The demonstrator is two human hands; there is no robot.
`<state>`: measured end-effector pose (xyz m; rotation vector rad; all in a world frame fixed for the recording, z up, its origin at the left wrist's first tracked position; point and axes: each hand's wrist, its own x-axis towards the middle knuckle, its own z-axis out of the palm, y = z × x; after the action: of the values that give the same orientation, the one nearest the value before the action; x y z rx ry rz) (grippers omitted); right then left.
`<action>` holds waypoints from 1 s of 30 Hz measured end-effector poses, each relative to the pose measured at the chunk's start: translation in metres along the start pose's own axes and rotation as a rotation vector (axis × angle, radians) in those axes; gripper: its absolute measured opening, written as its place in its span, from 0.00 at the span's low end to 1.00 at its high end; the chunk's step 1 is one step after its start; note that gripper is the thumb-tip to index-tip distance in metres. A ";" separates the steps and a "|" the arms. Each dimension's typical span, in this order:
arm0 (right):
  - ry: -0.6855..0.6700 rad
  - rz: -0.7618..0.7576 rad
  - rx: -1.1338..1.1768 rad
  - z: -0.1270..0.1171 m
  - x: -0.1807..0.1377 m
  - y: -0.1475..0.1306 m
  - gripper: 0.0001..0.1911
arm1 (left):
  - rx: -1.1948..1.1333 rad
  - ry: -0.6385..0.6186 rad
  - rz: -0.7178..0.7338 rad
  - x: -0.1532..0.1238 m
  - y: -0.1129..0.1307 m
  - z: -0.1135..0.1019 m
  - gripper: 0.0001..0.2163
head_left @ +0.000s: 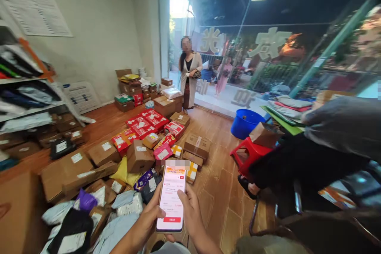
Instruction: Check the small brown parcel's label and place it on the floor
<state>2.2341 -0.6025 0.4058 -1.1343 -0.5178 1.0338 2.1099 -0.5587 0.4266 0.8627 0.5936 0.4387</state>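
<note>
both hands, left hand (145,222) and right hand (190,212), wrap the phone (172,198); right thumb probably taps, so hold it steady above the parcels (139,154).

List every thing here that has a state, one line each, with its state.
phone: screen lit, held upright in both hands
left hand: gripping the phone's left edge
right hand: gripping the phone's right edge
blue tub: upright on the floor, open
red stool: upright, a cardboard box resting on it
brown box: closed, labelled
doorway: open, daylight outside
</note>
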 end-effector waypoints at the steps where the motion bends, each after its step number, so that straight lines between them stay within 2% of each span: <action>1: -0.030 -0.001 -0.029 0.000 0.001 0.000 0.26 | -0.004 0.040 0.021 -0.004 -0.003 0.003 0.47; 5: -0.193 0.027 -0.087 -0.005 -0.001 -0.005 0.26 | -0.043 0.199 0.099 -0.021 -0.019 0.021 0.46; 11: -0.465 0.275 0.033 -0.016 -0.030 -0.018 0.30 | -0.165 0.417 0.216 -0.058 -0.055 0.054 0.44; 15: -0.626 0.311 -0.040 -0.006 -0.054 -0.021 0.29 | -0.226 0.553 0.306 -0.092 -0.073 0.067 0.43; 19: -0.801 0.339 -0.059 0.019 -0.083 -0.008 0.26 | -0.283 0.675 0.410 -0.134 -0.087 0.068 0.43; 24: -1.059 0.392 -0.052 0.063 -0.128 0.031 0.25 | -0.335 0.817 0.551 -0.194 -0.108 0.054 0.46; 26: -1.111 0.507 -0.023 0.086 -0.153 0.052 0.27 | -0.298 0.877 0.577 -0.225 -0.118 0.043 0.46; 30: -1.171 0.884 0.012 0.140 -0.223 0.092 0.32 | -0.162 1.092 0.563 -0.306 -0.142 0.011 0.38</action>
<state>1.9830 -0.7238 0.4083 -0.6121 -0.9295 2.4922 1.9029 -0.8253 0.4108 0.5677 1.2877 1.4917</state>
